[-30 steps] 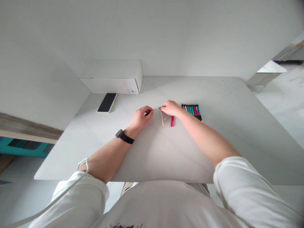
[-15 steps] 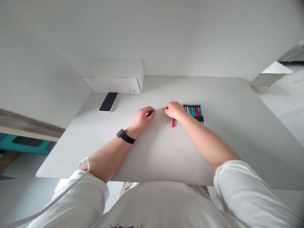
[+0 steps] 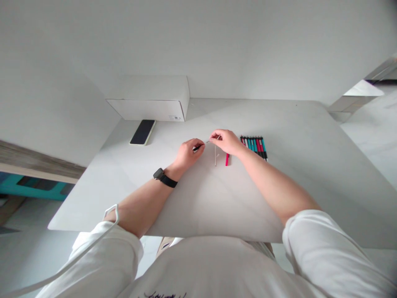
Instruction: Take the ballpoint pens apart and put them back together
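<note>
While the smooth tabletop point(image 3: 198, 207) stretches to a rounded near-left corner point(image 3: 51, 226), the left hand point(image 3: 187, 152) closes its grip on a black pen part point(image 3: 197, 147), just left of the right hand point(image 3: 226, 140), which pinches a slim piece point(image 3: 218, 137).

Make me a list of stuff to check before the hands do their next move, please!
1. Left hand holding the black part: ok, gripped.
2. Right hand holding something: cannot tell, too small.
3. White stick flat on the table: ok.
4. Red piece apart from the stick: ok.
5. Pens side by side: ok.
6. Phone away from both hands: ok.
</note>
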Motion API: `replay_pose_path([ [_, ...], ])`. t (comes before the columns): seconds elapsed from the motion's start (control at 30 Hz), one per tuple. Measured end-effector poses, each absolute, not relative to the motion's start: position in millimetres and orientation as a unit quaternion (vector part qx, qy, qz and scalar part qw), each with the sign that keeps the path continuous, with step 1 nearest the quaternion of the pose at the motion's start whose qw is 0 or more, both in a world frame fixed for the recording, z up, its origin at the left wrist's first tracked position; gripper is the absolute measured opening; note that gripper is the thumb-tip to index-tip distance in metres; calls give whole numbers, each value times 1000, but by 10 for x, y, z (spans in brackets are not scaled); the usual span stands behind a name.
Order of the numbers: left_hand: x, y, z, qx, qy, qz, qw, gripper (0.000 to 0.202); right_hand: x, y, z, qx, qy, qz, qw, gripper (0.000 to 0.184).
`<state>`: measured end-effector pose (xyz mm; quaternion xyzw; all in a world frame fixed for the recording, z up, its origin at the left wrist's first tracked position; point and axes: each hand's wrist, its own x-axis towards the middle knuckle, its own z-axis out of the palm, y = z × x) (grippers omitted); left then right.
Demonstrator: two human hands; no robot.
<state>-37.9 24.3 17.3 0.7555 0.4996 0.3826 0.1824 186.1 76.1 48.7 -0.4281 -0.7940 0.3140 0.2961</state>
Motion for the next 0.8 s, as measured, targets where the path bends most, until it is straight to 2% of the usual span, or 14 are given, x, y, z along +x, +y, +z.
replay_pose_path([
  [0.1, -397, 271, 165, 745, 512, 388, 178, 15, 1939, 796, 512, -410, -828, 264, 276, 14],
  [0.23, -406, 289, 158, 745, 512, 389, 176, 17, 1947, 793, 456, -378, -877, 220, 199, 12],
  [0.33, -397, 280, 160, 747, 506, 392, 180, 16, 1911, 773, 394, -380, -889, 216, 135, 14],
  [0.47, -390, 266, 179, 750, 501, 392, 182, 17, 1883, 749, 379, -394, -888, 219, 93, 14],
  [0.6, -403, 271, 192, 759, 494, 387, 175, 19, 1895, 753, 423, -395, -885, 227, 95, 18],
  [0.7, -418, 286, 180, 768, 480, 388, 172, 18, 1905, 759, 464, -393, -877, 238, 140, 24],
  [0.8, -425, 299, 159, 774, 472, 383, 179, 18, 1895, 737, 505, -414, -855, 261, 173, 22],
])
